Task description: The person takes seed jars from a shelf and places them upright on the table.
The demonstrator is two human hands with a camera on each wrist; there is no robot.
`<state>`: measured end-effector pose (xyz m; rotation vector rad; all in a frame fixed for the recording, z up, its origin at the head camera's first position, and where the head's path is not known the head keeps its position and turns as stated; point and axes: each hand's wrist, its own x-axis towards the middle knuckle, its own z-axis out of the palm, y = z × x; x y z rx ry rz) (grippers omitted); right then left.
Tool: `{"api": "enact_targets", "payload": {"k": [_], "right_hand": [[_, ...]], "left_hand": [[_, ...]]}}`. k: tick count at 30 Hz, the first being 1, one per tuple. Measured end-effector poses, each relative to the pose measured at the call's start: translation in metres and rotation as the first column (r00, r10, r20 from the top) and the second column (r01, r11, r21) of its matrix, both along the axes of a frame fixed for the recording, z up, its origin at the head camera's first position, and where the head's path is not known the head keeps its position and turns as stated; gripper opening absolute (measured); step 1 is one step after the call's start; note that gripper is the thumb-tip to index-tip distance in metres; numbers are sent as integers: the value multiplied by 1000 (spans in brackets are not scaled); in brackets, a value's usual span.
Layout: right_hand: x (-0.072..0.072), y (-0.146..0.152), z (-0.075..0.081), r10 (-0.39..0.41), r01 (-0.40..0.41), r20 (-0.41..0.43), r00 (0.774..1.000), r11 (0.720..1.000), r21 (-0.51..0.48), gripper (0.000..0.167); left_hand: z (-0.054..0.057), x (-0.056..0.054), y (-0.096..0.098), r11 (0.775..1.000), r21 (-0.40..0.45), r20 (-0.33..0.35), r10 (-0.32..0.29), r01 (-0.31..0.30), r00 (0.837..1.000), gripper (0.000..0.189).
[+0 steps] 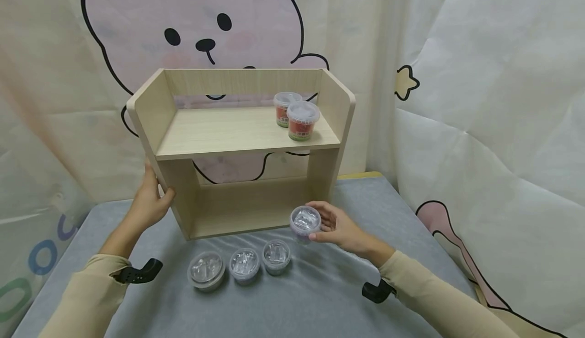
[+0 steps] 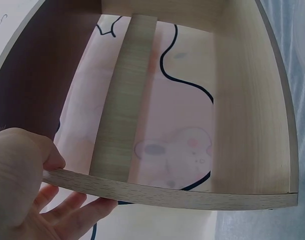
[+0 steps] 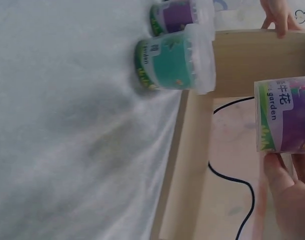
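My left hand [image 1: 150,202] grips the left side panel of a two-tier wooden shelf [image 1: 224,127]. In the left wrist view the thumb lies inside the panel's edge [image 2: 167,195] and the fingers outside. With its fingertips and thumb my right hand [image 1: 340,230] holds a small lidded plastic tub [image 1: 305,219] in front of the shelf's lower right. That tub's label [image 3: 292,112] is purple and green in the right wrist view. Two tubs with red labels, one in front [image 1: 302,122] and one behind [image 1: 284,102], stand on the upper board at the right.
Three more lidded tubs, a left one [image 1: 206,272], a middle one [image 1: 244,265] and a right one [image 1: 276,257], stand on the grey-blue tablecloth [image 1: 256,312] before the shelf. One label is teal [image 3: 170,60]. A printed curtain [image 1: 356,33] hangs behind.
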<state>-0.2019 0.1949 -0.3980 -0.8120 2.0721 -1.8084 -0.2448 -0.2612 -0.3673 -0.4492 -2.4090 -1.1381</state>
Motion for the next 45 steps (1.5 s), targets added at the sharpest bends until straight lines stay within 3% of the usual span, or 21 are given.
{"api": "enact_targets", "payload": {"k": [12,23,36,45], "right_hand": [[7,17,-27,-2,0,52,999,999,39,75],[8,26,-58,14,-17,90,996,999,27,77],[-2,18,-74,171,-171,130,977,985,-16,78],[-4,20,-78,176,-175,138,975,984,-17,79]], "left_hand": [[-3,-1,-1,999,20,-43,-38,39,998,98],[-2,-3,-1,1000,7,-9,-27,27,1000,100],[0,-5,-2,999,28,-21,-42,42,999,99],[-1,-5,-3,999,20,-2,-31,31,1000,102]]}}
